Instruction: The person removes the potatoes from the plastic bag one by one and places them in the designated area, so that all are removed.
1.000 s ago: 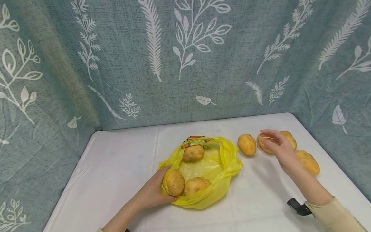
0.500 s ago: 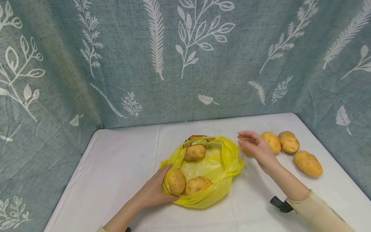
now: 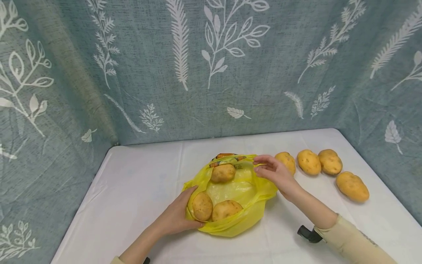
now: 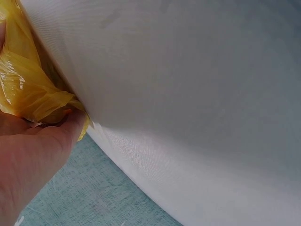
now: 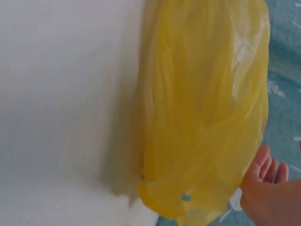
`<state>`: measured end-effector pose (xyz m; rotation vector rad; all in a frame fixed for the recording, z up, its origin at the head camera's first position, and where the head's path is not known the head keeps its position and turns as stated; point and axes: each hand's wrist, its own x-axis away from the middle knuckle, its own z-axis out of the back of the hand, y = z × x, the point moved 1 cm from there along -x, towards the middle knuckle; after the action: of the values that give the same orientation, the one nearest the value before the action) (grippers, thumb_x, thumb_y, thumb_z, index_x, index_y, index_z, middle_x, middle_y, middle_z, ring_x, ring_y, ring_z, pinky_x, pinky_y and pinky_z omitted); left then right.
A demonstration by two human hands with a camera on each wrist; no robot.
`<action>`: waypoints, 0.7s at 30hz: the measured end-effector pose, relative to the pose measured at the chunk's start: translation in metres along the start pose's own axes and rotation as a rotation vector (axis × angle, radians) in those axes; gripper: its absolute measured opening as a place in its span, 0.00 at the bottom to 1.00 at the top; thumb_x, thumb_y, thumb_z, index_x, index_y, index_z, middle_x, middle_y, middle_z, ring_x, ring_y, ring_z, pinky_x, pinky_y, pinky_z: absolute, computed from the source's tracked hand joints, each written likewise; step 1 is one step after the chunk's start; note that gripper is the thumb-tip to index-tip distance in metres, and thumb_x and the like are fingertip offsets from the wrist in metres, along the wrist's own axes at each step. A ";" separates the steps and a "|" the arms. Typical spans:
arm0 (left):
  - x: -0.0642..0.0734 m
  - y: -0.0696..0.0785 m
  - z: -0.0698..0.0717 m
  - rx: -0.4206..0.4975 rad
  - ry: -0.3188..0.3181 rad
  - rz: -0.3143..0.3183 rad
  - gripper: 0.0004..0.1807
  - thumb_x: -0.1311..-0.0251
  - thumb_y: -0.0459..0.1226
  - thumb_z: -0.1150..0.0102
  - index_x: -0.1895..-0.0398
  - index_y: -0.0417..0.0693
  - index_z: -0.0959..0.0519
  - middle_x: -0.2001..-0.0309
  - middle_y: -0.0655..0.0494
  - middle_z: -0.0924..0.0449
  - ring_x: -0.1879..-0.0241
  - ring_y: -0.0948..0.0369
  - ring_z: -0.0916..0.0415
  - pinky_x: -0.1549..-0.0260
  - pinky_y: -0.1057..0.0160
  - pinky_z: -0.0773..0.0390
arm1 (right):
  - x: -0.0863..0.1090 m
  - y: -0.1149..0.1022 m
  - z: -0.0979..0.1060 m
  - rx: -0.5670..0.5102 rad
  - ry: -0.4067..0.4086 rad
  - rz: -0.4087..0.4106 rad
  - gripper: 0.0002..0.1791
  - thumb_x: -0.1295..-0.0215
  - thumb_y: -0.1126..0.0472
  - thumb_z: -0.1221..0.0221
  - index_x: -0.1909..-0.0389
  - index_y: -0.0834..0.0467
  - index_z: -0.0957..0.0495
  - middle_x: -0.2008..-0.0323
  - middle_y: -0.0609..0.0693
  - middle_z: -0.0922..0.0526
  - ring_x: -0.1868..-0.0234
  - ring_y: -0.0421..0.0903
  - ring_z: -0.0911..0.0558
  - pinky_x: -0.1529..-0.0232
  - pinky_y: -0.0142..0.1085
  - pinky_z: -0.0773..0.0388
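Observation:
A yellow plastic bag (image 3: 235,224) lies with its mouth spread wide on the table. Inside it show three potatoes: a far potato (image 3: 223,173), a left potato (image 3: 202,206) and a near potato (image 3: 227,210). My left hand (image 3: 178,214) grips the bag's left side, thumb in front and fingers behind; the left wrist view shows the thin plastic bunched against that hand (image 4: 40,150). Over the bag's right rim is my right hand (image 3: 278,176), fingers loosely bent and holding nothing. The right wrist view has this hand (image 5: 270,186) beside the bag's wall (image 5: 202,108).
Several potatoes lie on the white-covered table (image 3: 141,176) right of the bag: one potato (image 3: 287,162) just behind my right hand, a pair beyond it, and another potato (image 3: 352,187) nearer the right edge. A patterned blue-green curtain (image 3: 184,110) closes off the back and sides.
My right hand has moved left from above the potatoes on the table to the bag's right rim. The left hand keeps its grip, and the potatoes stay in place.

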<state>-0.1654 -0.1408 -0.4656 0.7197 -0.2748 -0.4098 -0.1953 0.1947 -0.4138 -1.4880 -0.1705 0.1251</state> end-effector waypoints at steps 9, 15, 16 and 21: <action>-0.001 0.000 -0.001 -0.006 0.005 -0.005 0.60 0.59 0.53 0.23 0.24 0.48 0.46 0.27 0.44 0.44 0.30 0.43 0.45 0.38 0.37 0.39 | -0.002 0.006 -0.016 0.043 -0.103 -0.018 0.26 0.34 0.63 0.40 0.38 0.66 0.32 0.43 0.57 0.27 0.50 0.45 0.22 0.48 0.35 0.24; 0.000 0.001 0.000 -0.009 0.008 0.002 0.60 0.60 0.53 0.22 0.25 0.47 0.46 0.27 0.44 0.44 0.30 0.43 0.44 0.38 0.37 0.39 | -0.003 0.010 -0.027 0.121 -0.164 -0.007 0.26 0.34 0.59 0.38 0.39 0.65 0.31 0.41 0.63 0.28 0.49 0.48 0.23 0.47 0.37 0.26; 0.000 0.001 0.000 -0.006 0.008 0.000 0.60 0.60 0.53 0.22 0.25 0.47 0.46 0.27 0.44 0.44 0.30 0.43 0.44 0.38 0.37 0.39 | -0.003 0.011 -0.029 0.126 -0.172 -0.006 0.26 0.34 0.59 0.38 0.39 0.65 0.30 0.41 0.64 0.28 0.49 0.48 0.23 0.47 0.37 0.26; -0.001 0.001 0.000 -0.002 0.010 -0.005 0.60 0.60 0.53 0.22 0.25 0.47 0.46 0.28 0.43 0.44 0.30 0.43 0.44 0.38 0.37 0.39 | -0.003 0.014 -0.036 0.168 -0.205 -0.004 0.24 0.34 0.59 0.38 0.40 0.64 0.28 0.42 0.63 0.26 0.49 0.49 0.23 0.48 0.37 0.25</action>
<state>-0.1659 -0.1397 -0.4653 0.7209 -0.2630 -0.4109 -0.1909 0.1599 -0.4310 -1.3058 -0.3210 0.2830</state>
